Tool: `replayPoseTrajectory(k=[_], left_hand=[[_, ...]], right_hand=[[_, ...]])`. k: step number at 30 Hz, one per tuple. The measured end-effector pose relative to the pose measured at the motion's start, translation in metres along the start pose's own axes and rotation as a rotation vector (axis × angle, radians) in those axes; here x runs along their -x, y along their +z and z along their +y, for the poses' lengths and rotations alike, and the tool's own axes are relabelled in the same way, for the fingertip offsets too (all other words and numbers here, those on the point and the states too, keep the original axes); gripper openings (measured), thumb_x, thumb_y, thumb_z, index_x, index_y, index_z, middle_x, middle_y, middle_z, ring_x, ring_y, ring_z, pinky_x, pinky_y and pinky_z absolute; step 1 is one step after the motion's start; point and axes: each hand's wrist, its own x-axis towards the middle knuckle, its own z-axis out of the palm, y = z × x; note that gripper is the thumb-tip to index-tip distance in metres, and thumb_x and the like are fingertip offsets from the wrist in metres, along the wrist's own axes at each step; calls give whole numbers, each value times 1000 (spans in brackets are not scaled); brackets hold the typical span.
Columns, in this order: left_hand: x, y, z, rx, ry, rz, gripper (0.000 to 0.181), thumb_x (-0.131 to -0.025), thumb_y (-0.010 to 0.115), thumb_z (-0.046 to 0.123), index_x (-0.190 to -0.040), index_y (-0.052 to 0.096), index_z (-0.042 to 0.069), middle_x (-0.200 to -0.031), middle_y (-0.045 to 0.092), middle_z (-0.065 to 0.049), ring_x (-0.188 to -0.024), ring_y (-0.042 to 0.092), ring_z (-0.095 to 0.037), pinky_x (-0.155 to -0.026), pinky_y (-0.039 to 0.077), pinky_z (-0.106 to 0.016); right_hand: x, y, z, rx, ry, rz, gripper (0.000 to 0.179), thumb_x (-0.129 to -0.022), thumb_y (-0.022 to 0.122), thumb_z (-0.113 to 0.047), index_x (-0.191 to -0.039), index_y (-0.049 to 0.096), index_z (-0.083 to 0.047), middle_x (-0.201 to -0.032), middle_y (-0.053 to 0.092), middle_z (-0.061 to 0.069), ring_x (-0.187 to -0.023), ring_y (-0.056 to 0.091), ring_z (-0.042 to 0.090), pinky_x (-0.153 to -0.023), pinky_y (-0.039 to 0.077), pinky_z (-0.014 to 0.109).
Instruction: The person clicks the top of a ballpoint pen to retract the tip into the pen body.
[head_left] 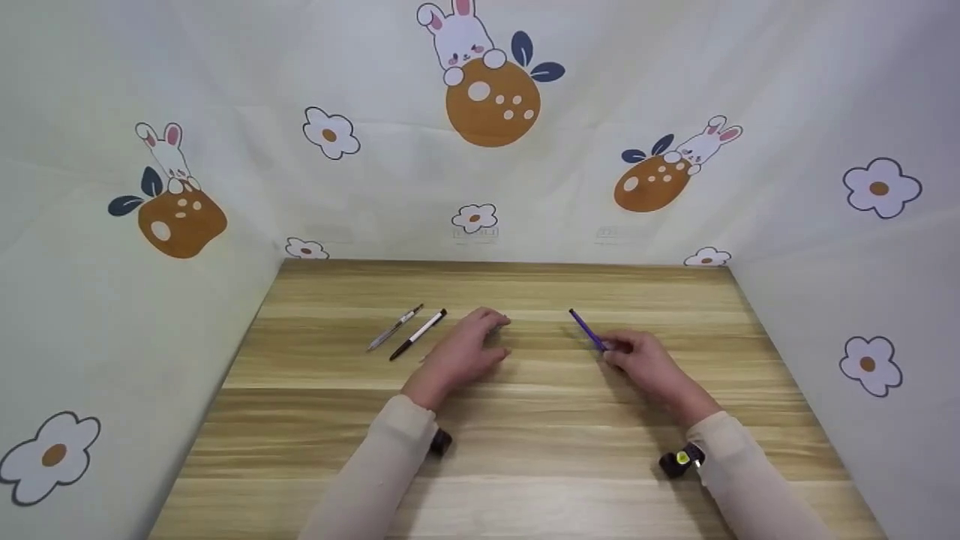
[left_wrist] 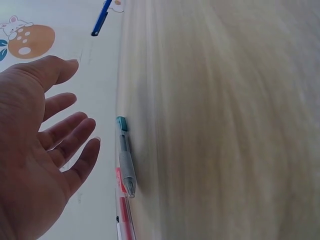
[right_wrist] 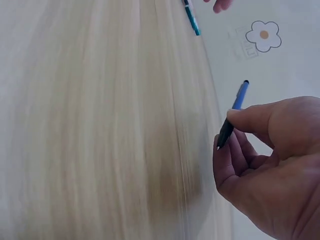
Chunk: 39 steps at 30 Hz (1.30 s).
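Observation:
In the head view my right hand (head_left: pixel 649 367) pinches a blue-purple pen (head_left: pixel 586 328) near its lower end, between thumb and fingers. The right wrist view shows that pen (right_wrist: pixel 240 96) tilted, its dark tip by the index finger. My left hand (head_left: pixel 463 351) holds nothing; its fingers are loosely bent and apart. Left of it on the table lie a white pen with dark ends (head_left: pixel 418 334) and a clear greyish pen (head_left: pixel 395 328). In the left wrist view, a teal-clipped pen (left_wrist: pixel 126 162) lies near the left hand, with a red pen (left_wrist: pixel 124 210) beyond it.
The wood-patterned table (head_left: pixel 525 465) meets a pale cloth wall (head_left: pixel 390 180) with rabbit, orange and flower prints at the back and both sides. Dark camera mounts (head_left: pixel 679 460) are on both wrists.

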Motion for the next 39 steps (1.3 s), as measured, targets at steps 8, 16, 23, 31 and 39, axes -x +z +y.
replayPoseTrajectory(k=[8, 16, 23, 31, 39], left_hand=[[-3, -2, 7, 92, -12, -7, 48, -104, 78, 21, -149, 65, 9, -149, 60, -6, -140, 61, -33, -116, 50, -47], [-7, -4, 11, 165, 26, 23, 44, -103, 78, 18, -144, 67, 7, -142, 63, -14, -134, 63, -35, -114, 51, -50], [-9, -6, 18, 256, 30, 23, 41, -104, 76, 15, -144, 67, 5, -144, 64, -16, -132, 62, -35, -114, 51, -53], [-14, -6, 27, 403, -5, 43, 39, -106, 73, 12, -143, 67, 5, -144, 66, -13, -130, 64, -29, -111, 53, -49], [-18, -2, 35, 489, -6, 99, 41, -105, 74, 10, -145, 66, 7, -138, 68, -12, -126, 68, -31, -107, 57, -41]], right_hand=[[0, 11, -11, -124, 25, 56, 36, -101, 70, 7, -137, 69, 12, -112, 71, 26, -95, 65, 19, -76, 58, 27], [1, 21, -20, -207, 29, 87, 38, -100, 71, 9, -136, 67, 14, -107, 70, 18, -90, 63, 14, -73, 55, 23], [2, 32, -31, -316, 50, 79, 37, -100, 68, 12, -137, 65, 15, -108, 68, 17, -92, 65, 14, -77, 58, 23], [4, 50, -43, -360, 33, 59, 36, -98, 66, 14, -134, 66, 14, -107, 69, 15, -96, 65, 16, -81, 59, 24], [6, 69, -55, -379, 15, 26, 34, -98, 67, 12, -131, 64, 15, -106, 68, 15, -96, 65, 17, -80, 58, 24]])
